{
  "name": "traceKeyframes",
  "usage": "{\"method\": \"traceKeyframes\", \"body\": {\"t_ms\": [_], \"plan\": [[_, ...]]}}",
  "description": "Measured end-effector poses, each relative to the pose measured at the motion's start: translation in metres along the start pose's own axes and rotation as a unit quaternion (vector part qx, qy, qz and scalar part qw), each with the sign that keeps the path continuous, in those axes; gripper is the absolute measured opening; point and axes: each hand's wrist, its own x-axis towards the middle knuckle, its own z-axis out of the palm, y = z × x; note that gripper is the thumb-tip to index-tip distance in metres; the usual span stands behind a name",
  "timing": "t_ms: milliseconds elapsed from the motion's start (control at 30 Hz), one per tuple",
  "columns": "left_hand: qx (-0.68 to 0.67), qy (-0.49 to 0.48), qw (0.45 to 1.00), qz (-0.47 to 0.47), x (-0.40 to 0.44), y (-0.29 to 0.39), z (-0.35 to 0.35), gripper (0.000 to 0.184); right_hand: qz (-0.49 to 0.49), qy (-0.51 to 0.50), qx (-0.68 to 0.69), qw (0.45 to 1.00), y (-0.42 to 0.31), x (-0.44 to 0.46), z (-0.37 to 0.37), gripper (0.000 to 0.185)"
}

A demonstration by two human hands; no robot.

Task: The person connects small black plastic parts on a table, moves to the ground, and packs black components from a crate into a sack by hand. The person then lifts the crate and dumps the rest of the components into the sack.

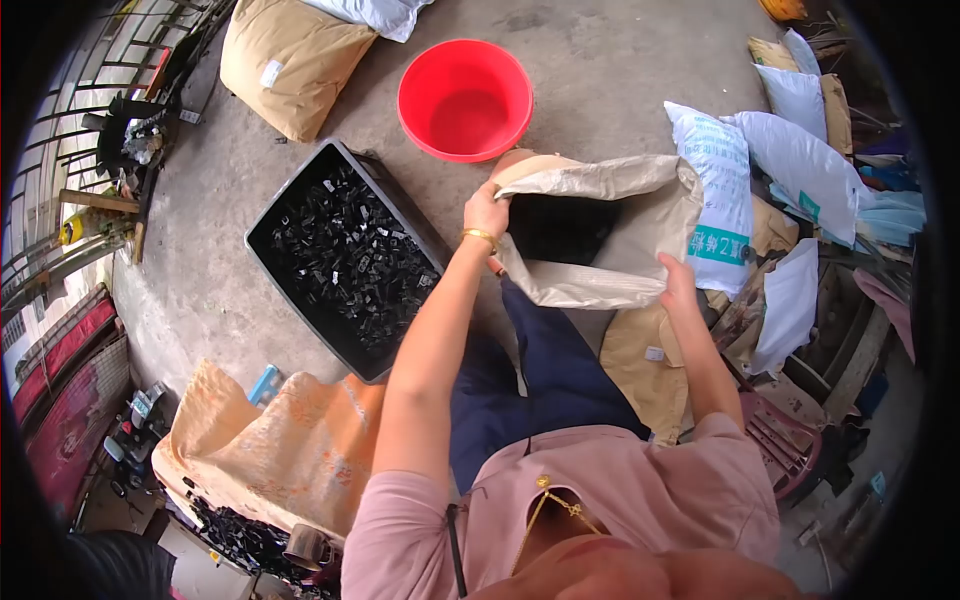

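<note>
A large beige sack (650,225) stands with its mouth wide, and its inside is dark. My left hand (486,213), with a gold bangle at the wrist, grips the left side of the sack's rim. On the opposite side, my right hand (677,280) is closed on the rim's near right corner. Left of the sack sits a black plastic crate (412,225) filled with small black plastic pieces (345,255). Just beyond my left hand is a red basin (465,100), with nothing seen in it. What lies deep in the sack is too dark to tell.
A full tan sack (290,65) lies at the far left. White printed sacks (712,190) pile up on the right beside planks and a pinkish plastic chair (780,440). Near my left side, a patterned cloth (290,425) lies by more black pieces (240,540) and a metal cup (308,547).
</note>
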Motion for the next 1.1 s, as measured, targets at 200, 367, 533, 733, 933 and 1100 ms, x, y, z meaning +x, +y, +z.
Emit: {"method": "traceKeyframes", "body": {"t_ms": [200, 367, 533, 733, 933, 1100], "plan": [[-0.072, -0.045, 0.995, -0.045, -0.025, 0.023, -0.015, 0.022, -0.093, -0.064, -0.071, 0.991, -0.06, -0.017, -0.056, 0.033], [0.128, -0.125, 0.98, -0.091, -0.009, -0.018, -0.011, 0.052, -0.101, -0.09, -0.166, 0.977, -0.022, 0.06, -0.106, 0.035], [0.066, -0.123, 0.989, 0.057, 0.04, -0.003, 0.011, 0.097, -0.11, -0.098, -0.162, 0.976, -0.043, 0.016, -0.048, 0.03], [0.025, -0.416, 0.909, 0.0, 0.033, 0.026, 0.046, 0.084, -0.116, -0.099, -0.14, 0.978, -0.032, 0.021, -0.055, 0.029], [-0.154, -0.104, 0.982, -0.031, 0.079, 0.027, 0.006, 0.021, -0.256, 0.027, -0.408, 0.876, -0.028, 0.053, -0.102, 0.033], [-0.078, -0.025, 0.992, 0.098, 0.059, 0.053, 0.013, 0.041, -0.248, 0.077, -0.441, 0.859, -0.058, 0.011, -0.076, 0.045]]}}
